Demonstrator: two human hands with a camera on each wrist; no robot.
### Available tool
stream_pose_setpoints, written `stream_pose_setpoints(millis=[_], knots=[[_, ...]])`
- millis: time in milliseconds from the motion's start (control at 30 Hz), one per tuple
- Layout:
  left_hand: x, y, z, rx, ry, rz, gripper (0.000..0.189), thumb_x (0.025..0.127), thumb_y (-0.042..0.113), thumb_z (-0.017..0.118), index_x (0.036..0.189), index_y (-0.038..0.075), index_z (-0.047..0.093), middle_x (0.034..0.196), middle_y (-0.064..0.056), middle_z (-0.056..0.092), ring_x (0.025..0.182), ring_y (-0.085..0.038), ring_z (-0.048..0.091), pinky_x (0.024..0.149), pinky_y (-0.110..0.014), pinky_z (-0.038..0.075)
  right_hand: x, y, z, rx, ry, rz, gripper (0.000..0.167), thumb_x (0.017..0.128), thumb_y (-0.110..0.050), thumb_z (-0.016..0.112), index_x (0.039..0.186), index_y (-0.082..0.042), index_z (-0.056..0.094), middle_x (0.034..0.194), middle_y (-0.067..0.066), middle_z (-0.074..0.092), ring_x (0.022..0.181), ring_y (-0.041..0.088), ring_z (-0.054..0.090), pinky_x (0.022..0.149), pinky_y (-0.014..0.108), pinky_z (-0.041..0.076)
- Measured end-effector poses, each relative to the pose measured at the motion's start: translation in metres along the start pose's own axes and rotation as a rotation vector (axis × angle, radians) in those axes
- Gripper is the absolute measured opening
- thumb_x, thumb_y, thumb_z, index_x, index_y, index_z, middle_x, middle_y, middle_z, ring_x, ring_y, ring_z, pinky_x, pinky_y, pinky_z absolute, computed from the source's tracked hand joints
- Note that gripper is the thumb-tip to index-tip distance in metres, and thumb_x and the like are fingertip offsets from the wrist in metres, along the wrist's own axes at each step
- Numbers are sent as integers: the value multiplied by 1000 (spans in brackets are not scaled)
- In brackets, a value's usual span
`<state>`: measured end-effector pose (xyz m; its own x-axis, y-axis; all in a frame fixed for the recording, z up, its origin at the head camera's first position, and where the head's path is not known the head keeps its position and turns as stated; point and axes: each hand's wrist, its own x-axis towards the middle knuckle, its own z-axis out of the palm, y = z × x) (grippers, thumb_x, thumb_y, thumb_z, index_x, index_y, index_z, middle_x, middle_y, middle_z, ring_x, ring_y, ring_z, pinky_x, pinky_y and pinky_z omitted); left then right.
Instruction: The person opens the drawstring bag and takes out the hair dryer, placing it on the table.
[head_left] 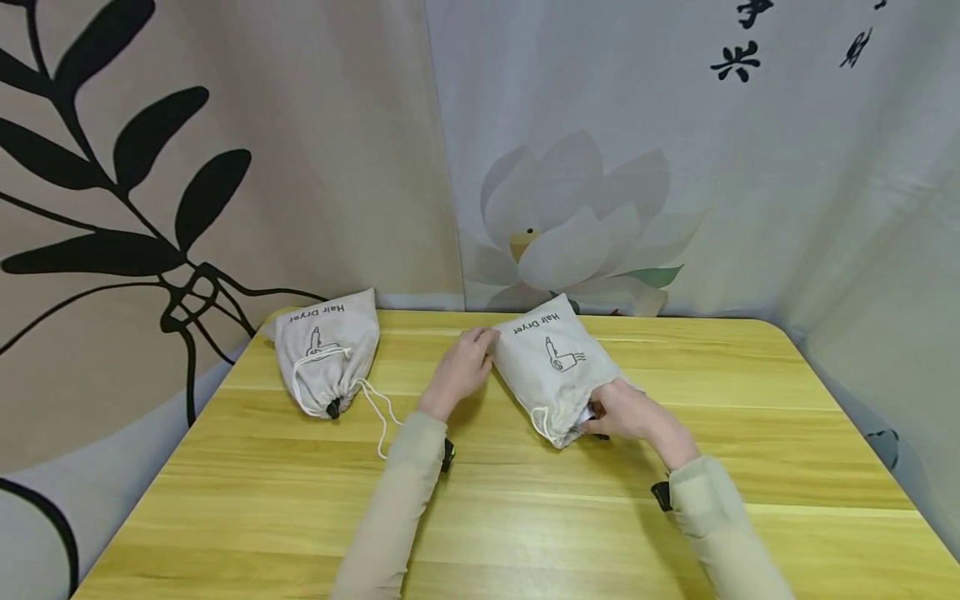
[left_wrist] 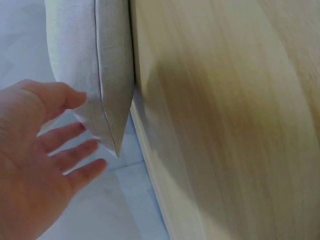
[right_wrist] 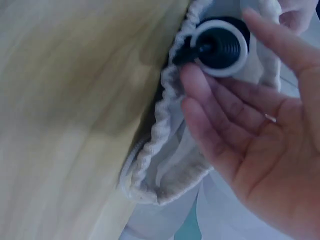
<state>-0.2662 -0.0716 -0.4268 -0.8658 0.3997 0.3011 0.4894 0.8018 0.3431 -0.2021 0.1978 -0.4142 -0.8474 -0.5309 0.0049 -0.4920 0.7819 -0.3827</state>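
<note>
A pale drawstring bag (head_left: 558, 358) printed "Hair Dryer" lies at the back middle of the table, its gathered mouth towards me. My left hand (head_left: 467, 364) is at the bag's far left corner; in the left wrist view its thumb and fingers are spread around that corner. At the mouth, my right hand (head_left: 626, 410) has its fingers inside the opening. The right wrist view shows a hair dryer's round black end (right_wrist: 220, 47) with a pale ring and a cord stub, the fingertips right beneath it and the thumb beside it. The rest of the dryer is hidden in the bag.
A second drawstring bag (head_left: 326, 354) with the same print lies at the back left, a black tip poking from its mouth. Its white cord (head_left: 382, 417) trails across the wooden table (head_left: 525, 533). A printed curtain (head_left: 337, 150) hangs behind the table.
</note>
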Motion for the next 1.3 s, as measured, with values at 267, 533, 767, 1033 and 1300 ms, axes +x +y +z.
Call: stream_pose_setpoints(millis=[267, 533, 767, 1033, 1300], knots=[[4, -3, -3, 37, -241, -96, 56, 94, 10, 54, 146, 6, 34, 148, -13, 42, 132, -29, 46, 107, -41, 42, 4, -7, 5, -72, 31, 83, 30, 77, -29, 75, 69, -12, 51, 61, -5, 40, 55, 9, 41, 51, 22, 33], [5, -1, -2, -4, -345, -189, 64, 94, 14, 53, 151, 9, 22, 100, -18, 67, 71, -22, 61, 68, -34, 53, 3, -1, -3, -62, 54, -3, 26, 76, -28, 77, 76, -13, 55, 66, -2, 48, 61, 9, 43, 55, 22, 35], [1, -1, 3, 4, -406, -250, 58, 94, 18, 54, 146, 10, 31, 99, -16, 64, 76, -23, 58, 78, -38, 52, -4, 7, -7, -39, 31, -23, 22, 73, -18, 76, 80, -13, 56, 69, -2, 50, 63, 7, 42, 57, 21, 35], [1, -5, 9, 184, -149, -114, 13, 91, 3, 56, 97, 5, 68, 88, -14, 71, 80, -28, 67, 65, -39, 55, -7, 10, -9, -25, 19, -21, 20, 71, -18, 75, 75, -13, 56, 67, -4, 50, 61, 7, 43, 56, 20, 35], [1, -4, 5, 190, -138, -136, 18, 90, -3, 55, 93, 4, 71, 89, -12, 72, 76, -25, 66, 61, -36, 52, -10, 15, -15, 5, 3, -34, 21, 74, -20, 77, 77, -12, 58, 69, -2, 54, 63, 5, 44, 57, 19, 38]])
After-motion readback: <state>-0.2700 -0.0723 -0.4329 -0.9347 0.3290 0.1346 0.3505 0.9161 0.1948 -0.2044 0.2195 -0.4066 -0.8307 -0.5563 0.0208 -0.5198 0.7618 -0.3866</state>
